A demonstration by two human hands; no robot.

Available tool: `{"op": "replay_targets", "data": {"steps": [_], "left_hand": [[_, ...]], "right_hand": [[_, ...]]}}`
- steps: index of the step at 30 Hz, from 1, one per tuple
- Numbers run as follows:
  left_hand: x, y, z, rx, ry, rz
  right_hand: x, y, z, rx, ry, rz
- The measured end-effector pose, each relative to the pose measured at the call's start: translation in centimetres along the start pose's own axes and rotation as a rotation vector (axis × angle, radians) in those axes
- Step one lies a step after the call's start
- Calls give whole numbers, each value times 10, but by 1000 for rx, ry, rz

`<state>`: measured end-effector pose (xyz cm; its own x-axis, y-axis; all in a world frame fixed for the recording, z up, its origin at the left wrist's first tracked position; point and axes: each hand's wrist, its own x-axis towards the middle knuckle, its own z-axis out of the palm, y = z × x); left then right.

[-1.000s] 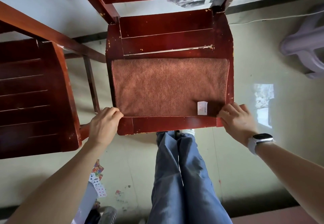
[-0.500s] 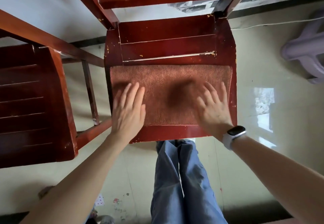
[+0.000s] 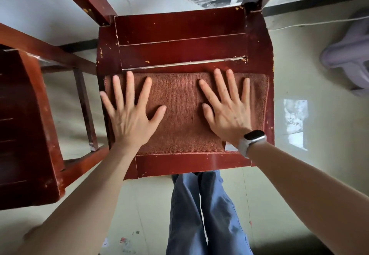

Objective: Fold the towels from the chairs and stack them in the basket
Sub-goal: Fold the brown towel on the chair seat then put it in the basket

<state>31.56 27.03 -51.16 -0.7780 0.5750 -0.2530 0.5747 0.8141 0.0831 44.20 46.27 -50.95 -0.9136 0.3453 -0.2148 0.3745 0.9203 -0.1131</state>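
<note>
Neither grip grasps: left hand (image 3: pixel 130 119) and right hand (image 3: pixel 227 113) press flat on the towel (image 3: pixel 179 115)

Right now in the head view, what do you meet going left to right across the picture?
Second wooden chair → left hand flat on the brown towel → right hand → smartwatch → lilac plastic stool.

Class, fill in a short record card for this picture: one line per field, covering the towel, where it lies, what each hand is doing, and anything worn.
towel: brown towel, folded flat
surface: seat of the red wooden chair
left hand: flat on the towel, fingers spread
right hand: flat on the towel, fingers spread
worn: watch on the right wrist
basket: not in view
</note>
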Motion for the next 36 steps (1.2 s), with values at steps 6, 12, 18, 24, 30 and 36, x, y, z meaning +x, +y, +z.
{"op": "replay_targets", "data": {"steps": [6,12,18,24,30,36], "left_hand": [[-4,6,-13,-33,-63,-60],[-39,48,-16,-83,-107,-24],[-68,57,-7,-26,-252,-107],[-65,57,-8,-56,-277,-111],[-60,51,-23,-307,-262,-127],[-60,47,-60,-1251,-149,-645]], "right_hand": [[-23,49,-12,208,-63,131],[-45,46,-31,625,134,620],[-34,45,-27,723,-137,1010],[-28,46,-36,716,-241,974],[-30,40,-81,1107,-171,958],[-7,-6,-131,1268,-322,640]]}}
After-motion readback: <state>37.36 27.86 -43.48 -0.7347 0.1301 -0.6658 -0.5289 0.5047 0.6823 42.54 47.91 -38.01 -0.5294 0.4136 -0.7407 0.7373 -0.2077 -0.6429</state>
